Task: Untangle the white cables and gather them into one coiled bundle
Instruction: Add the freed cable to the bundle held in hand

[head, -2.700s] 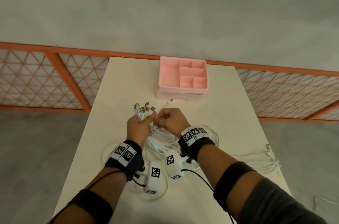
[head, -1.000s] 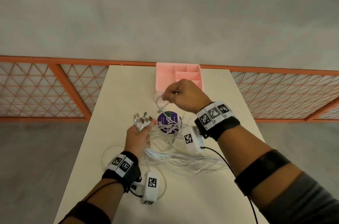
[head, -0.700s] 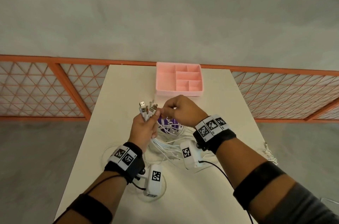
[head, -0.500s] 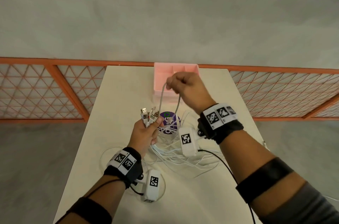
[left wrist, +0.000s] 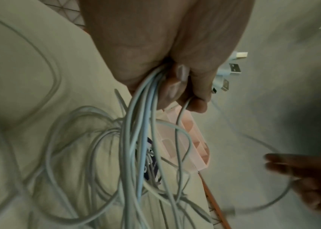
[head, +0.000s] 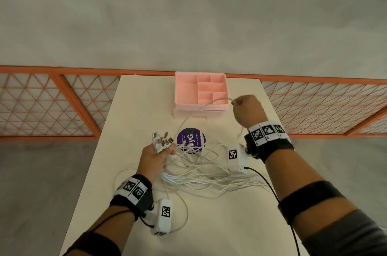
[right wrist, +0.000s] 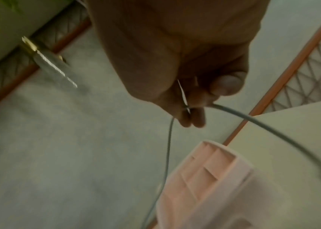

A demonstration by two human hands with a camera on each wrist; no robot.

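Several white cables (head: 205,178) lie tangled across the cream table (head: 134,109). My left hand (head: 156,156) (left wrist: 177,86) grips a bunch of them, with the USB plugs (head: 161,140) (left wrist: 234,69) sticking up above the fist. The strands (left wrist: 140,139) hang from the fist in loose loops. My right hand (head: 247,109) (right wrist: 193,108) is raised at the right, beside the pink organizer, and pinches one white cable (head: 209,104) (right wrist: 253,122). That cable arcs back towards the left hand.
A pink compartment organizer (head: 182,92) (right wrist: 204,178) stands at the table's far end. A purple round label (head: 191,140) lies under the cables. An orange lattice railing (head: 62,105) runs behind the table. More cable loops (head: 184,213) lie near the front edge.
My right hand has swung from above the organizer out to the right, drawing one cable out in a long arc. The left hand stays put, holding the plug bunch.
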